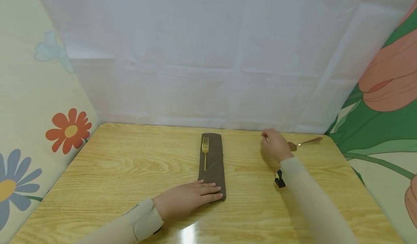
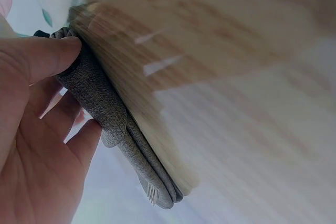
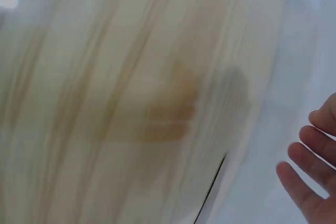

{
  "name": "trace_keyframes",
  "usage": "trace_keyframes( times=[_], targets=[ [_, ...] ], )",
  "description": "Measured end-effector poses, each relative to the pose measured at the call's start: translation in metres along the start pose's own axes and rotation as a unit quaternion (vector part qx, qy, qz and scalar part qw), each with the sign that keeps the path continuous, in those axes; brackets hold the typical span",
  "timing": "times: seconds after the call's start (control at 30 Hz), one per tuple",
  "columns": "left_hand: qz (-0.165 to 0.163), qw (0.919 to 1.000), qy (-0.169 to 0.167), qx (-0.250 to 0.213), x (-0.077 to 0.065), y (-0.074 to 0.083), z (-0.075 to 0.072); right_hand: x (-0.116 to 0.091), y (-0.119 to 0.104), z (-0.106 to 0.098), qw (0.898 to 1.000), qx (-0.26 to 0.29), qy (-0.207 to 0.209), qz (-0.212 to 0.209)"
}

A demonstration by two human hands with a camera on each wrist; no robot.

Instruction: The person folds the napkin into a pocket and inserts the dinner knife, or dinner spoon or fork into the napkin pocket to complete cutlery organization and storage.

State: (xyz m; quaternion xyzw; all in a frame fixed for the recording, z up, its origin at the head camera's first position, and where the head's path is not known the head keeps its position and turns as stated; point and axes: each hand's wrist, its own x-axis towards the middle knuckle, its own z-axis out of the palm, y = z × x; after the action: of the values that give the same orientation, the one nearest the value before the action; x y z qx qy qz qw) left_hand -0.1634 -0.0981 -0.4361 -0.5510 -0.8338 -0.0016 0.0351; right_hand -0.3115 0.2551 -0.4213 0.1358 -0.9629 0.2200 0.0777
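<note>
A dark grey-brown folded napkin (image 1: 215, 164) lies lengthwise on the table, and a gold fork (image 1: 205, 150) sits on it with its tines at the far end. The lower end of the fork's handle goes under a slanting fold. My left hand (image 1: 192, 198) rests on the napkin's near end, fingers stretched across it; in the left wrist view the thumb touches the cloth (image 2: 100, 87). My right hand (image 1: 275, 144) is over the table's far right part, fingers loosely bent and holding nothing. Beside that wrist lies a copper-coloured utensil (image 1: 311, 141), its left end partly hidden.
The wood-grain table (image 1: 137, 157) ends at a white cloth backdrop (image 1: 179, 74). Flower-patterned panels (image 1: 391, 74) stand at both sides. In the right wrist view a thin dark-edged strip (image 3: 212, 186) shows near the table's edge; its kind cannot be made out.
</note>
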Motion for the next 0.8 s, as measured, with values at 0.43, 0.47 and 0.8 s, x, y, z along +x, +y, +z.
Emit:
trace_keyframes(
  times=[0.43, 0.47, 0.8],
  targets=[
    [-0.001, 0.9999, 0.004, -0.012, -0.001, 0.000, 0.001, -0.026, 0.068, -0.020, 0.982, -0.179, -0.035, 0.039],
    [-0.001, 0.9999, 0.006, -0.011, -0.001, -0.001, 0.001, -0.026, 0.070, -0.021, 0.982, -0.179, -0.037, 0.045],
    [0.006, 0.9999, 0.012, -0.002, 0.001, 0.000, 0.001, -0.032, 0.079, -0.026, 0.973, -0.206, -0.077, 0.068]
  ],
)
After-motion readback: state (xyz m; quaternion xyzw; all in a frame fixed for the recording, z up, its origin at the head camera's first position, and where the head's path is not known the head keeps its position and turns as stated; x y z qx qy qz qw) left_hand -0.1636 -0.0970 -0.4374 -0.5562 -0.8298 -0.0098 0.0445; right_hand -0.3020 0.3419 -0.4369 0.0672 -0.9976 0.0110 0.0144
